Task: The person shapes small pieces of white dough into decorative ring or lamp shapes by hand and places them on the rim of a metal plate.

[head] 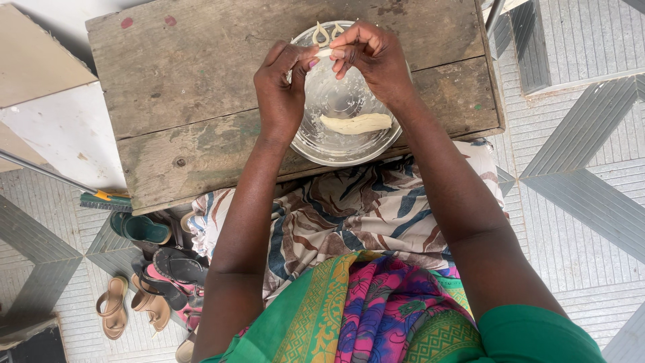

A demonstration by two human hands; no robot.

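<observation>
From above, both hands meet over a metal bowl [342, 144] on a worn wooden table [201, 74]. The left hand [282, 91] and right hand [369, 57] pinch a thin dough strip [325, 52] between their fingertips, held above the bowl's far rim. Two shaped dough loops [326, 31] lie on that rim. A dough lump [356, 124] rests inside the bowl. Sandals [144, 282] lie on the tiled floor, left of the person's patterned lap.
</observation>
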